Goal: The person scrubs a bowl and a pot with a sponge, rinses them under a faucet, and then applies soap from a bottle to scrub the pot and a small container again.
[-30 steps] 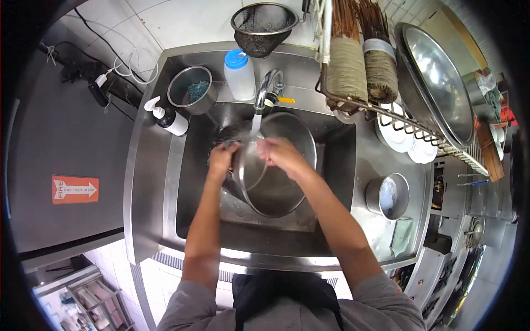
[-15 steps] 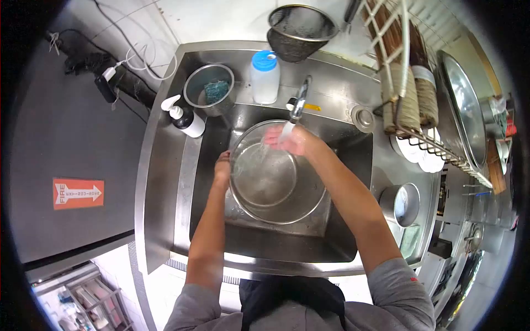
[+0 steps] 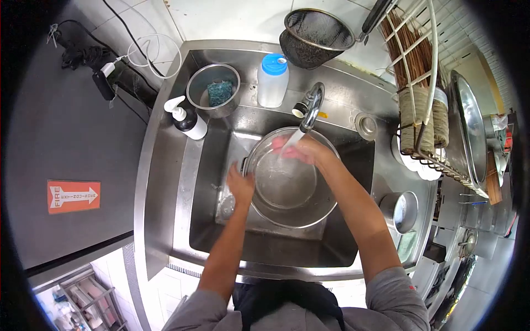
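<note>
A round stainless steel pot [image 3: 284, 190] stands in the sink [image 3: 221, 243], and its inside looks wet. Water runs from the curved tap [image 3: 313, 110] onto my right hand [image 3: 298, 150], which is over the far part of the pot with its fingers stretched out and holding nothing. At the pot's left side is my left hand [image 3: 240, 183], slightly blurred. Its thumb and fingers are apart, close around the small side handle [image 3: 244, 165]; whether they touch it is hard to see.
Behind the sink stand a steel container [image 3: 199, 88] with a green scouring pad [image 3: 220, 94], a blue-capped bottle [image 3: 273, 83] and a mesh strainer [image 3: 317, 38]. A pump bottle [image 3: 190, 122] is at left. A wire rack [image 3: 422, 138] and small pot [image 3: 398, 212] are on the right.
My left hand has loosened from the pot's left edge, its fingers now apart beside the handle. My right hand stays under the running water. The whole view has shifted slightly.
</note>
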Demonstrator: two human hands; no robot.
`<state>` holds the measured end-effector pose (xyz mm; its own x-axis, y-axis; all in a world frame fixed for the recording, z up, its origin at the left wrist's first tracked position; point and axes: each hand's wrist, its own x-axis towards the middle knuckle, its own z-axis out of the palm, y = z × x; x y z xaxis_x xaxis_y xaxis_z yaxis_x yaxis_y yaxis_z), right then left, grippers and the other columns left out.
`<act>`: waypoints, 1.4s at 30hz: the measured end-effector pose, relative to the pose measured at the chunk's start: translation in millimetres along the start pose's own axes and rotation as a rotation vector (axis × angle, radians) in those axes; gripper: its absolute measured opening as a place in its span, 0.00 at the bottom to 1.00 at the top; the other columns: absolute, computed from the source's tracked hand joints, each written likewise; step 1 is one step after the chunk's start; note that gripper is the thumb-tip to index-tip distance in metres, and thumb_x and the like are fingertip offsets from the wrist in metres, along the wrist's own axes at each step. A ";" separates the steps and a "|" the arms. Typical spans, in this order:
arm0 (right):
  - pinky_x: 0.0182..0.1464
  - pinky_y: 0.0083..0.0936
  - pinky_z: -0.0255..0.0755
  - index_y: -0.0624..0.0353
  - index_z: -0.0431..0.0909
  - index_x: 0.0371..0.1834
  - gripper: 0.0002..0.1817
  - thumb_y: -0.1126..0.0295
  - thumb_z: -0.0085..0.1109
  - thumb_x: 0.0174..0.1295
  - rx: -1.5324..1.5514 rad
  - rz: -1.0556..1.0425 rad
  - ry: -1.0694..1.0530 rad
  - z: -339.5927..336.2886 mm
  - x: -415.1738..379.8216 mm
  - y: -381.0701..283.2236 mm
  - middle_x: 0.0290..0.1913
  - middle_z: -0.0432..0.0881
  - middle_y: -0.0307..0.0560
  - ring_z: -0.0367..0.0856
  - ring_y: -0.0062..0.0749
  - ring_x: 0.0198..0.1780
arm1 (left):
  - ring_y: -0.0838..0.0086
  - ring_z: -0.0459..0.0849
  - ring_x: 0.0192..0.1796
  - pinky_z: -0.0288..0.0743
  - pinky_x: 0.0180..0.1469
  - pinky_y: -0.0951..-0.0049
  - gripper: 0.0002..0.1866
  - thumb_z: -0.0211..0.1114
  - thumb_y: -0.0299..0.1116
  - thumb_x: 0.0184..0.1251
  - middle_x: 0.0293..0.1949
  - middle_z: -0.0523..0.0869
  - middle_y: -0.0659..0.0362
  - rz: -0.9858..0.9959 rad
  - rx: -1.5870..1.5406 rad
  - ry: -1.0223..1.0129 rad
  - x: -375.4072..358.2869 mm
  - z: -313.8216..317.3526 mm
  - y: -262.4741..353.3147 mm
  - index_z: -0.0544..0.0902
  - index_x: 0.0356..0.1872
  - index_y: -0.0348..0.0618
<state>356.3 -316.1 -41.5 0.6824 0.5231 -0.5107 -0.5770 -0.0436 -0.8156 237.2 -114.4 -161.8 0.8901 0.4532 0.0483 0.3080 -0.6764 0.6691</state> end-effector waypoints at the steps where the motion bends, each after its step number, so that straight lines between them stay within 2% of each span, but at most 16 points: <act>1: 0.56 0.38 0.74 0.65 0.72 0.57 0.24 0.60 0.58 0.62 0.010 0.001 -0.003 -0.6 7.8 4.1 0.53 0.79 0.56 0.80 0.42 0.53 | 0.49 0.74 0.59 0.66 0.61 0.59 0.29 0.64 0.23 0.54 0.54 0.77 0.43 -0.111 -0.033 -0.051 -28.0 2.2 -13.4 0.68 0.61 0.37; 3: 0.58 0.38 0.73 0.64 0.72 0.58 0.25 0.61 0.60 0.61 0.275 0.148 -0.286 -5.6 26.9 16.0 0.54 0.79 0.57 0.79 0.45 0.54 | 0.47 0.75 0.57 0.66 0.61 0.59 0.29 0.62 0.22 0.55 0.53 0.77 0.42 -0.227 -0.060 -0.103 -61.7 4.6 -16.7 0.67 0.61 0.36; 5: 0.58 0.39 0.72 0.64 0.73 0.57 0.24 0.60 0.59 0.62 0.236 0.111 -0.265 -5.9 33.8 23.9 0.54 0.79 0.57 0.79 0.46 0.54 | 0.46 0.74 0.57 0.66 0.59 0.57 0.27 0.61 0.23 0.55 0.53 0.76 0.40 -0.186 -0.389 -0.148 -74.3 -2.9 -4.3 0.67 0.59 0.33; 10: 0.57 0.37 0.72 0.66 0.74 0.55 0.23 0.61 0.58 0.62 0.266 0.222 -0.410 0.8 19.5 11.1 0.54 0.78 0.59 0.78 0.46 0.55 | 0.45 0.77 0.53 0.69 0.55 0.55 0.24 0.53 0.21 0.59 0.49 0.79 0.37 -0.046 -0.286 -0.204 -15.8 16.4 -21.9 0.69 0.60 0.40; 12: 0.54 0.33 0.73 0.58 0.72 0.60 0.25 0.68 0.59 0.58 -0.617 -0.117 0.224 -10.1 18.1 21.8 0.55 0.79 0.53 0.79 0.45 0.54 | 0.45 0.78 0.52 0.70 0.54 0.55 0.24 0.50 0.20 0.60 0.47 0.80 0.37 -0.002 -0.209 -0.302 11.5 22.0 -14.1 0.70 0.60 0.42; 16: 0.50 0.39 0.74 0.62 0.76 0.51 0.19 0.65 0.59 0.57 -1.505 -0.216 0.320 -25.0 17.1 41.6 0.44 0.81 0.63 0.80 0.52 0.48 | 0.48 0.80 0.52 0.73 0.54 0.58 0.24 0.51 0.22 0.59 0.48 0.82 0.40 0.140 -0.184 -0.533 62.9 32.1 23.0 0.73 0.59 0.45; 18: 0.47 0.42 0.75 0.57 0.79 0.48 0.17 0.70 0.58 0.53 -1.328 -0.697 0.614 -14.6 3.6 46.8 0.39 0.80 0.61 0.80 0.56 0.41 | 0.52 0.80 0.53 0.73 0.55 0.62 0.23 0.54 0.26 0.60 0.49 0.82 0.43 0.223 -0.139 -0.602 70.3 41.6 48.9 0.73 0.60 0.46; 19: 0.47 0.42 0.75 0.57 0.79 0.48 0.17 0.70 0.58 0.53 -1.332 -0.692 0.600 -13.5 5.7 49.2 0.39 0.80 0.61 0.80 0.56 0.41 | 0.52 0.80 0.53 0.73 0.55 0.62 0.23 0.54 0.26 0.60 0.49 0.82 0.43 0.209 -0.143 -0.602 70.6 58.5 48.8 0.73 0.60 0.46; 21: 0.49 0.42 0.73 0.56 0.78 0.49 0.19 0.75 0.58 0.50 -0.961 -0.301 0.433 -13.2 11.0 52.1 0.41 0.79 0.60 0.79 0.56 0.44 | 0.65 0.80 0.55 0.72 0.57 0.66 0.21 0.55 0.33 0.68 0.56 0.80 0.52 0.299 -0.517 -0.697 70.7 83.2 48.7 0.72 0.62 0.45; 25: 0.59 0.43 0.67 0.56 0.77 0.50 0.21 0.70 0.59 0.49 -1.111 -0.586 0.613 -22.8 21.9 49.6 0.48 0.77 0.58 0.72 0.53 0.58 | 0.73 0.77 0.56 0.70 0.58 0.69 0.22 0.58 0.39 0.70 0.59 0.77 0.57 -0.043 -0.724 -0.659 62.0 101.2 32.3 0.72 0.61 0.41; 28: 0.58 0.49 0.66 0.56 0.75 0.54 0.25 0.67 0.59 0.49 -1.601 -0.226 0.564 -45.4 21.2 57.4 0.53 0.76 0.55 0.72 0.50 0.59 | 0.65 0.81 0.54 0.73 0.56 0.69 0.27 0.67 0.43 0.61 0.52 0.83 0.49 -0.158 -0.753 -0.794 55.8 98.1 34.7 0.75 0.57 0.37; 32: 0.60 0.52 0.64 0.39 0.71 0.61 0.29 0.61 0.61 0.51 -1.598 0.236 0.396 -75.8 19.6 65.5 0.57 0.74 0.48 0.71 0.48 0.61 | 0.53 0.81 0.49 0.74 0.52 0.60 0.22 0.66 0.41 0.60 0.46 0.82 0.44 0.008 -0.135 -0.700 12.8 63.8 44.4 0.78 0.50 0.35; 34: 0.60 0.49 0.66 0.34 0.69 0.62 0.30 0.56 0.62 0.51 -1.554 0.231 0.390 -94.2 31.1 69.3 0.59 0.74 0.46 0.72 0.48 0.60 | 0.47 0.80 0.47 0.73 0.50 0.54 0.18 0.65 0.37 0.59 0.44 0.81 0.40 0.077 -0.128 -0.419 -32.7 39.6 21.7 0.77 0.44 0.33; 36: 0.60 0.42 0.69 0.38 0.72 0.60 0.29 0.53 0.62 0.52 -1.495 0.289 0.243 -105.1 40.6 69.8 0.62 0.73 0.46 0.73 0.48 0.60 | 0.47 0.80 0.46 0.73 0.48 0.52 0.15 0.64 0.34 0.58 0.42 0.82 0.40 -0.111 -0.101 -0.500 -67.6 8.5 15.2 0.76 0.41 0.34; 41: 0.63 0.36 0.66 0.43 0.79 0.55 0.26 0.48 0.61 0.53 -1.444 0.151 0.444 -107.1 43.6 63.6 0.68 0.67 0.48 0.69 0.45 0.65 | 0.45 0.81 0.42 0.74 0.46 0.52 0.15 0.64 0.34 0.57 0.36 0.83 0.40 -0.305 -0.062 -0.482 -96.9 3.0 18.4 0.76 0.43 0.36; 42: 0.65 0.35 0.63 0.44 0.77 0.58 0.30 0.46 0.62 0.51 -1.368 0.254 0.184 -113.1 48.5 52.9 0.70 0.63 0.47 0.67 0.45 0.66 | 0.44 0.81 0.40 0.75 0.46 0.52 0.15 0.64 0.34 0.57 0.34 0.83 0.41 -0.296 -0.102 -0.455 -98.0 7.2 12.6 0.76 0.43 0.37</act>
<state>409.7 -389.3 -140.2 0.7365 0.2634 -0.6231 0.1239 -0.9580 -0.2586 156.2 -171.6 -163.5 0.8325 0.3036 -0.4634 0.5536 -0.4884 0.6746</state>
